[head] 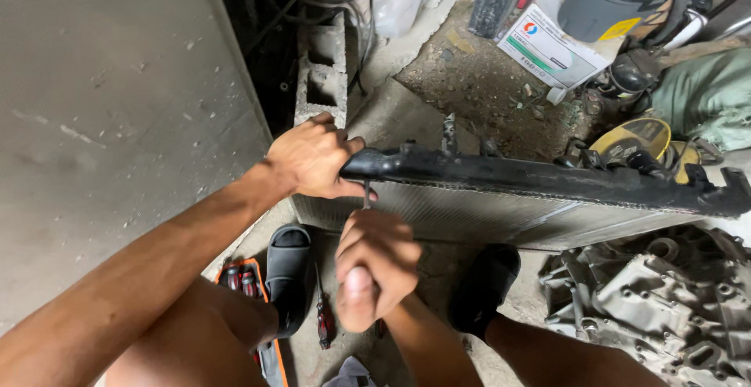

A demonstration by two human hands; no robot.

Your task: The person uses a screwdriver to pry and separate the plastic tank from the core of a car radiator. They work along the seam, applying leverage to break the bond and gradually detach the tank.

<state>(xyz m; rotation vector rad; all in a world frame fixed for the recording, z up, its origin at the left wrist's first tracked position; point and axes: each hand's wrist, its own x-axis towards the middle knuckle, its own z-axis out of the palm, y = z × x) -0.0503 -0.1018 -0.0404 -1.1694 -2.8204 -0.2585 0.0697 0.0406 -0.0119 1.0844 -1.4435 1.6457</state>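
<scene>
Radiator top tank (547, 177): black plastic bar, dusty.
Radiator core (501, 219): silver-grey metal, finely ribbed pattern.
Slide sandals (288, 266): black rubber.
Screwdriver case (244, 277): orange rim, dark inside.
Loose screwdriver (324, 316): red and black handle.
Hollow concrete block (321, 70): pale grey.
Cast gearbox housing (665, 301): dull grey metal.
Cardboard box (551, 46): white with green stripe.
Round disc (637, 136): yellow with black markings.

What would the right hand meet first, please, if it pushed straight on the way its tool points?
Most likely the radiator: the right hand aims its thin tool at the black top edge, beside the left hand. Depth is unclear.
</scene>
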